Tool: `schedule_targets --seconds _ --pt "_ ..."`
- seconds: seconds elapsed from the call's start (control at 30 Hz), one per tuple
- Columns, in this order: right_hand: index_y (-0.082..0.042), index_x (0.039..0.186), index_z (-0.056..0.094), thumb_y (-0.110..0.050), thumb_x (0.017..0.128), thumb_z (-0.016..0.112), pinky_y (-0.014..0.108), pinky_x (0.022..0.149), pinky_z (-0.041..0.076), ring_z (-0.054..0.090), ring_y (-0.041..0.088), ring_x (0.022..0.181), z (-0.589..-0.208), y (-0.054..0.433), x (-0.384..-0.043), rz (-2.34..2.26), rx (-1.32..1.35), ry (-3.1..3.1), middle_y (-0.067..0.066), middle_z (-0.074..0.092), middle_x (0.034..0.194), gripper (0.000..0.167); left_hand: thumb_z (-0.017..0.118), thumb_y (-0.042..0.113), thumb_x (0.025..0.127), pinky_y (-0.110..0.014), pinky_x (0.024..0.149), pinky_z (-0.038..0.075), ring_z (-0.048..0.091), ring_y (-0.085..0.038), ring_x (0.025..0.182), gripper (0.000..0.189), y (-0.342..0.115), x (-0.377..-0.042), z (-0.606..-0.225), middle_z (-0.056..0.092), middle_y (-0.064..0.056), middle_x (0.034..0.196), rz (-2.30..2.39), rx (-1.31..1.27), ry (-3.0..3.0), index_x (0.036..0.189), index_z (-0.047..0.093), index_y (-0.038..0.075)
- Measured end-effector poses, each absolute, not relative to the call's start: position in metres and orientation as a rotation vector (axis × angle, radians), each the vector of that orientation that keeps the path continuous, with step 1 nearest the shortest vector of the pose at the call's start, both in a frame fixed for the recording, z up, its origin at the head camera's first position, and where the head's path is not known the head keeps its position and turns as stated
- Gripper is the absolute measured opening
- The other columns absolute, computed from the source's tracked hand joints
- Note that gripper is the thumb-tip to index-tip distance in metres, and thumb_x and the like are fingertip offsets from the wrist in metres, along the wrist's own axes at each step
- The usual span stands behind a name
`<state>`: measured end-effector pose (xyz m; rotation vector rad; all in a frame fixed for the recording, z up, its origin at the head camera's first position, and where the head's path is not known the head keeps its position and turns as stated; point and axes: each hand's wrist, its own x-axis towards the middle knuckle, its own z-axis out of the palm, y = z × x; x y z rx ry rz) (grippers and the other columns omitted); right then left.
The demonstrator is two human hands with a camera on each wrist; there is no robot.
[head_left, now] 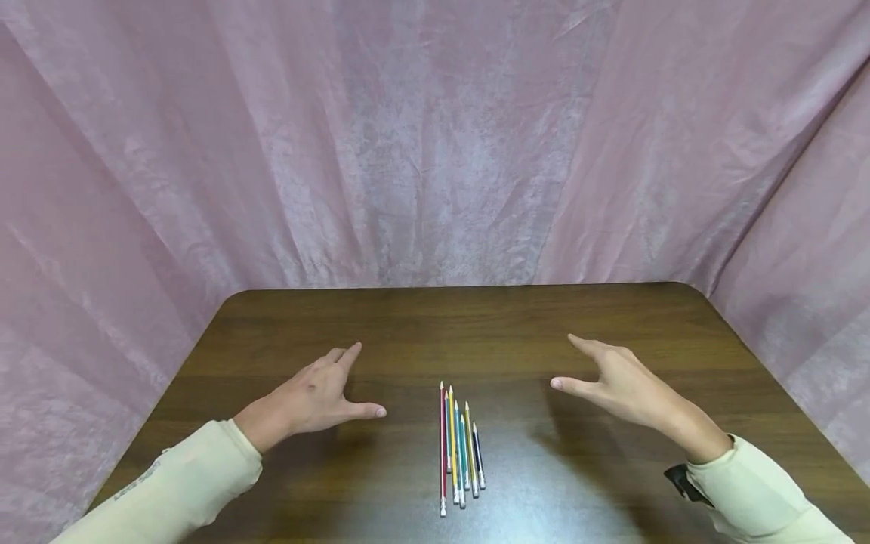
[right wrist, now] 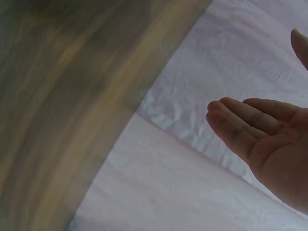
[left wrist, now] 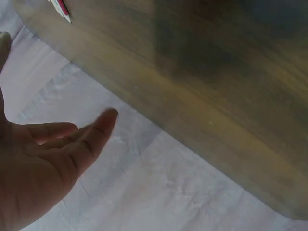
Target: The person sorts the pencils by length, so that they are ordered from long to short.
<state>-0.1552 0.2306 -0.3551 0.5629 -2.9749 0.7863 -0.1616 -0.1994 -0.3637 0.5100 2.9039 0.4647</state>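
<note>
A loose bundle of several pencils [head_left: 454, 453] lies on the brown table, points away from me and eraser ends toward me. Among them are a red pencil [head_left: 442, 446] at the left, yellow and teal ones in the middle and a dark blue pencil [head_left: 479, 457] at the right. My left hand [head_left: 313, 397] hovers to the left of the bundle, thumb spread from the fingers, holding nothing. Over the table to the right, my right hand [head_left: 628, 385] is likewise spread and holds nothing. In the left wrist view, only pencil tips [left wrist: 63, 10] show at the top left.
The wooden table [head_left: 462, 325] has rounded far corners. Pink velvety curtains [head_left: 435, 151] hang behind it and along both sides. A dark band [head_left: 688, 485] sits at the right wrist, by the pale sleeve [head_left: 754, 491].
</note>
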Motion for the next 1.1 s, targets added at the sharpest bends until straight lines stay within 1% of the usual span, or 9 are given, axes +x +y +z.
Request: schedule_targets --seconds 0.13,0.23,0.33,0.43,0.5,0.57,0.67,0.93,1.1 --pt "0.013 0.138 0.049 -0.049 0.090 0.071 0.060 0.098 0.049 0.058 0.046 0.118 -0.359 0.227 -0.156 0.875 0.537 -2.941 0.029 0.057 0.133 0.081 0.072 0.068 0.078 -0.064 0.106 0.040 0.041 -0.049 0.134 0.111 -0.194 -0.162 -0.366 0.043 -0.033 0.145 0.513 0.498 2.904 0.150 0.035 -0.006" --pt "0.012 0.134 0.054 -0.046 0.090 0.073 0.057 0.098 0.050 0.061 0.042 0.117 -0.361 0.224 -0.157 0.931 0.520 -2.923 0.027 0.062 0.128 0.075 0.075 0.062 0.080 -0.062 0.107 0.040 0.041 -0.048 0.135 0.102 -0.190 -0.164 -0.368 0.046 -0.032 0.143 0.547 0.497 2.905 0.147 0.040 -0.007" --pt "0.012 0.132 0.057 -0.043 0.090 0.074 0.054 0.097 0.052 0.063 0.040 0.114 -0.361 0.220 -0.158 0.994 0.517 -2.913 0.026 0.065 0.124 0.071 0.078 0.053 0.082 -0.057 0.106 0.044 0.047 -0.044 0.131 0.092 -0.185 -0.166 -0.370 0.053 -0.029 0.138 0.590 0.512 2.892 0.144 0.045 -0.008" --pt "0.013 0.130 0.057 -0.039 0.090 0.075 0.051 0.093 0.055 0.067 0.038 0.108 -0.362 0.216 -0.159 1.077 0.525 -2.908 0.025 0.067 0.120 0.068 0.080 0.045 0.083 -0.050 0.097 0.053 0.059 -0.037 0.119 0.085 -0.180 -0.166 -0.373 0.062 -0.025 0.126 0.646 0.518 2.864 0.140 0.048 -0.009" --pt "0.013 0.130 0.057 -0.037 0.090 0.075 0.048 0.090 0.057 0.068 0.036 0.105 -0.363 0.213 -0.159 1.132 0.520 -2.908 0.025 0.068 0.117 0.067 0.082 0.041 0.083 -0.043 0.088 0.058 0.064 -0.029 0.106 0.081 -0.177 -0.167 -0.375 0.066 -0.019 0.117 0.681 0.529 2.848 0.138 0.050 -0.009" --pt "0.014 0.130 0.057 -0.036 0.090 0.075 0.045 0.089 0.058 0.069 0.035 0.103 -0.365 0.211 -0.160 1.180 0.520 -2.909 0.025 0.068 0.116 0.066 0.083 0.038 0.082 -0.036 0.077 0.058 0.064 -0.020 0.092 0.078 -0.175 -0.167 -0.377 0.068 -0.013 0.106 0.703 0.535 2.834 0.136 0.053 -0.009" --pt "0.015 0.129 0.056 -0.034 0.090 0.076 0.041 0.088 0.059 0.070 0.033 0.102 -0.368 0.207 -0.160 1.223 0.528 -2.910 0.025 0.069 0.114 0.065 0.083 0.037 0.082 -0.031 0.069 0.055 0.057 -0.013 0.079 0.074 -0.172 -0.168 -0.380 0.065 -0.008 0.097 0.715 0.562 2.831 0.133 0.055 -0.008" --pt "0.014 0.129 0.057 -0.032 0.090 0.076 0.036 0.086 0.060 0.070 0.028 0.101 -0.377 0.199 -0.160 1.329 0.513 -2.921 0.023 0.070 0.114 0.064 0.084 0.034 0.082 -0.029 0.069 0.055 0.059 -0.011 0.080 0.070 -0.164 -0.167 -0.387 0.067 -0.008 0.098 0.817 0.605 2.769 0.130 0.057 -0.009" --pt "0.015 0.129 0.056 -0.031 0.090 0.075 0.038 0.087 0.059 0.070 0.030 0.102 -0.381 0.195 -0.160 1.363 0.529 -2.914 0.023 0.070 0.114 0.063 0.084 0.033 0.082 -0.028 0.068 0.056 0.060 -0.009 0.077 0.073 -0.161 -0.166 -0.391 0.066 -0.009 0.099 0.873 0.604 2.713 0.132 0.055 -0.010"
